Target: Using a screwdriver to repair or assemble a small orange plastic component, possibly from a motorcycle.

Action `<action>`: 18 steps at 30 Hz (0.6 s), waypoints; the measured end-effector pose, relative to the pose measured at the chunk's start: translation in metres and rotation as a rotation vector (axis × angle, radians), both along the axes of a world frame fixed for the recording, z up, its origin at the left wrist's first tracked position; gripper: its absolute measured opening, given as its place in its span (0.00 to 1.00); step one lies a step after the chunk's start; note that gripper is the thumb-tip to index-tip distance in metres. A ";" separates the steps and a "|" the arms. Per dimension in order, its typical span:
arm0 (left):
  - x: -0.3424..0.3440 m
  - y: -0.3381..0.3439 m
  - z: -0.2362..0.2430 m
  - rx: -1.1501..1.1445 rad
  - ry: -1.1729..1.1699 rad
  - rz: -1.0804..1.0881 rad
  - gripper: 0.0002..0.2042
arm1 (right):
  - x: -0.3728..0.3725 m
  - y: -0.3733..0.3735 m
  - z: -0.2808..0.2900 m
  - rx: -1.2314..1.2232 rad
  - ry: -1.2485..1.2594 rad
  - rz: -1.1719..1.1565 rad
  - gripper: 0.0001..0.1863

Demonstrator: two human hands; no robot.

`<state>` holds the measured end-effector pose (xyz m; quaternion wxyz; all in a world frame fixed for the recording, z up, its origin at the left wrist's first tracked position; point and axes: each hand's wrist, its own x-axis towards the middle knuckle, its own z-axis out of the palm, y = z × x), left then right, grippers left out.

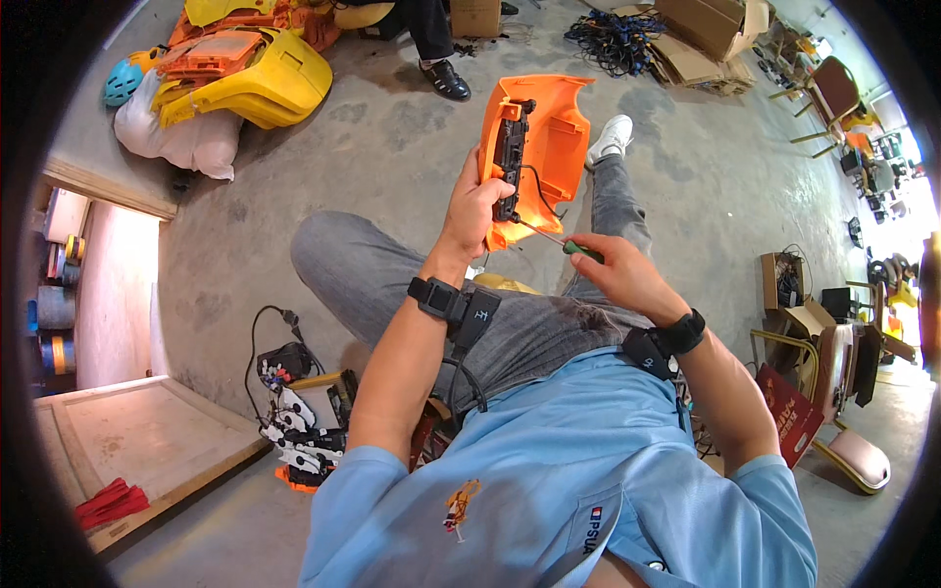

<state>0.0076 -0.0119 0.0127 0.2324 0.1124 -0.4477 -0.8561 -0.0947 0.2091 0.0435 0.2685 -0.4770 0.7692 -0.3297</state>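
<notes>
My left hand [472, 204] is closed around the left edge of an orange plastic housing [561, 147], holding it up above my legs. A long black part [509, 147] is fixed along the housing's inner left side, and my thumb presses on it. From it a thin black cable [539, 186] hangs loose inside the shell. In my right hand [622, 269] is a screwdriver [581, 251] with a green handle. Its thin shaft points up and left, with the tip at the lower end of the black part. Whether the tip sits in a screw is too small to tell.
Yellow and orange plastic shells [250, 83] lie on a white sack [176, 132] at the far left. A person's black shoe [446, 80] stands beyond the housing. Black cables [613, 41] and cardboard [701, 59] lie far right. A wooden board [162, 441] and white-and-black parts [304, 431] are near left.
</notes>
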 end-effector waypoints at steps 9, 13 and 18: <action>0.000 -0.007 -0.012 -0.008 0.004 0.047 0.25 | 0.013 -0.017 0.029 0.046 0.421 0.065 0.17; -0.001 -0.002 -0.004 -0.017 0.001 0.133 0.27 | 0.000 -0.025 0.037 0.269 -0.400 -0.166 0.13; -0.002 -0.001 -0.002 -0.052 0.055 0.159 0.28 | -0.017 -0.023 0.028 0.329 -1.280 -0.254 0.18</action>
